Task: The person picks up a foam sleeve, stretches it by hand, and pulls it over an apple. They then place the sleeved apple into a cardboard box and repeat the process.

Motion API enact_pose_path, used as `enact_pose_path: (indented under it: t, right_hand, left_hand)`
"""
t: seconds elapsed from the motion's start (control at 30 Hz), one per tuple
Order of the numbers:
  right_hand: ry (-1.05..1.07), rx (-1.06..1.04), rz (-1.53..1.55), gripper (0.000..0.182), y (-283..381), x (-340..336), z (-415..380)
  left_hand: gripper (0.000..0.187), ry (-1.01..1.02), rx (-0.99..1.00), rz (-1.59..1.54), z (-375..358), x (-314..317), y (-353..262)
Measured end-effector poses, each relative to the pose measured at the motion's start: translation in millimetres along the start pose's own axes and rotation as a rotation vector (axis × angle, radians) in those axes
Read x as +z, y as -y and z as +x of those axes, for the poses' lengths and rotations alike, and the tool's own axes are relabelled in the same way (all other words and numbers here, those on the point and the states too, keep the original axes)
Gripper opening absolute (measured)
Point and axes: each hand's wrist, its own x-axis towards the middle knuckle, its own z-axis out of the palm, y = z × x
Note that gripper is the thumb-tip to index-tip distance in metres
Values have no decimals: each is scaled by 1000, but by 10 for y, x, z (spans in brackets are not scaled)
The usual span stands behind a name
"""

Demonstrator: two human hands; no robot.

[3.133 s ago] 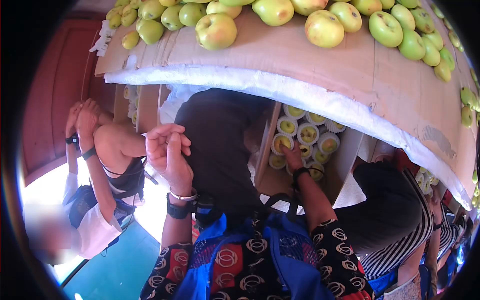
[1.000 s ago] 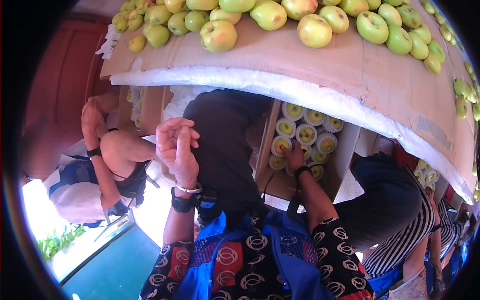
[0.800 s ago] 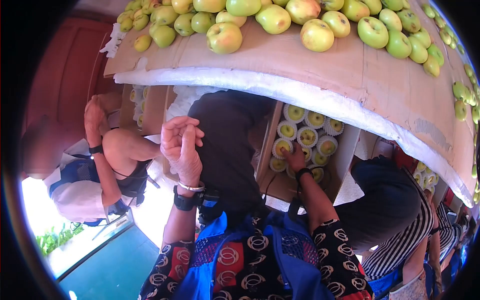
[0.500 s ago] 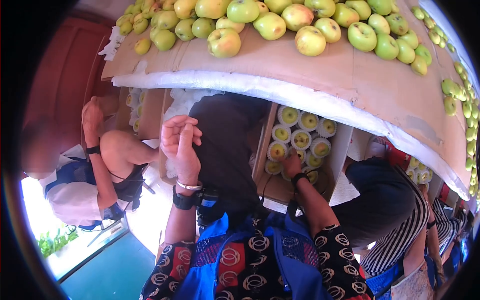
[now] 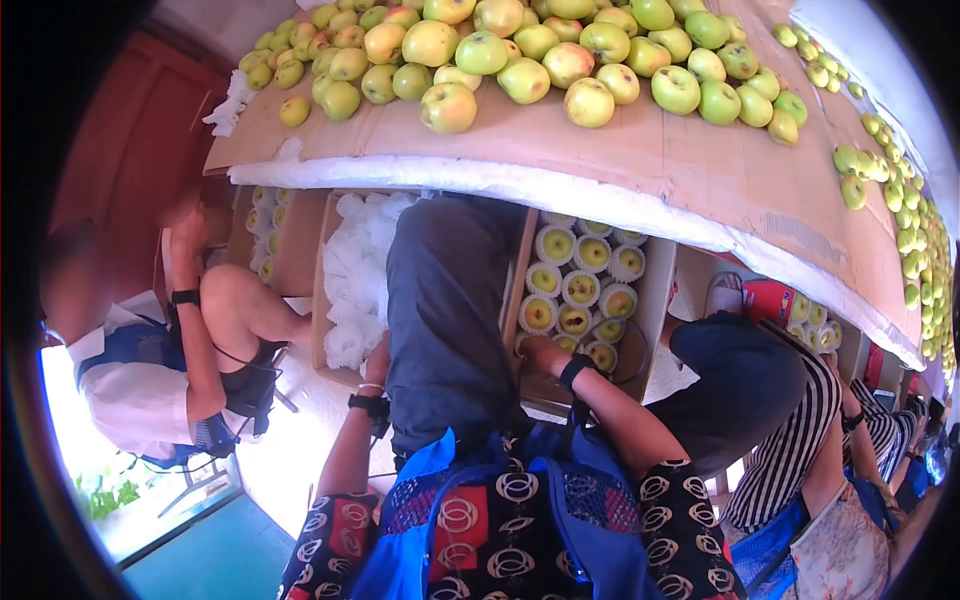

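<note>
Net-sleeved apples [image 5: 580,289], in one carton [image 5: 656,290] running near to far, lie just beyond and right of the nearer right hand [image 5: 545,355]; left hand [image 5: 378,362] beside white foam nets [image 5: 355,265]; grip of both: cannot tell.

In the middle of the frame, the apple box [image 5: 656,285] is standing open-topped, leaving a way down onto its netted apples [image 5: 580,288]. The white table edge [image 5: 480,177] is covering its far end, and a thin cord [image 5: 648,342] is looping inside its right side. The right hand [image 5: 543,355] is occupying its lower left corner. A dark-trousered leg [image 5: 440,290] is blocking any straight pass leftward to the foam-filled box [image 5: 318,300], where the left hand [image 5: 376,362] is fitting into a tight space beside that leg. Right of centre, a bent knee [image 5: 745,375] is narrowing the side gap. Above, a cardboard strip [image 5: 600,155] is lying open before the heaped apples [image 5: 525,80].
</note>
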Motion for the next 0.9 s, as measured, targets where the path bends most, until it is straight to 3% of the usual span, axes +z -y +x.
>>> enact_pose_path:
  t: [0.03, 0.07, 0.2, 0.3, 0.37, 0.43, 0.53, 0.6, 0.73, 0.8, 0.87, 0.9]
  right_hand:
    - [41, 33, 58, 28, 228, -169, -77]
    - [82, 67, 118, 31, 388, -298, -173]
    - [-40, 20, 274, 31, 735, -596, -449]
    - [1, 87, 19, 25, 829, -903, -697]
    - [-151, -14, 15, 29, 767, -1090, -850]
    - [-377, -163, 82, 37, 726, -1292, -979]
    - [-386, -84, 269, 38, 943, -1607, -1122]
    - [-499, -160, 705, 31, 998, -1723, -1172]
    - [-563, -340, 958, 22, 1138, -1768, -1152]
    - [-583, -362, 1034, 22, 1209, -1743, -1146]
    - [-614, -382, 1092, 23, 1282, -1730, -1144]
    - [-752, -485, 1072, 25, 1356, -1736, -1141]
  left_hand:
    - [28, 15, -94, -141, -3, 71, 17]
    - [26, -37, -71, 63, -60, -119, -504]
    - [22, -185, -55, 65, 7, -250, -681]
    - [17, -351, -107, 88, 29, -426, -1113]
    - [13, -589, -50, -303, 69, -649, -1065]
    - [11, -693, 6, -594, 89, -889, -1104]
    - [11, -741, 62, -848, -150, -1288, -1855]
    - [13, -537, 191, -1256, -319, -1336, -2354]
    - [16, -237, 290, -1400, -478, -1088, -2985]
    - [15, -37, 229, -1480, -490, -911, -3257]
    - [15, -9, 236, -1459, -493, -750, -3447]
    - [14, -18, 237, -1424, -498, -709, -3506]
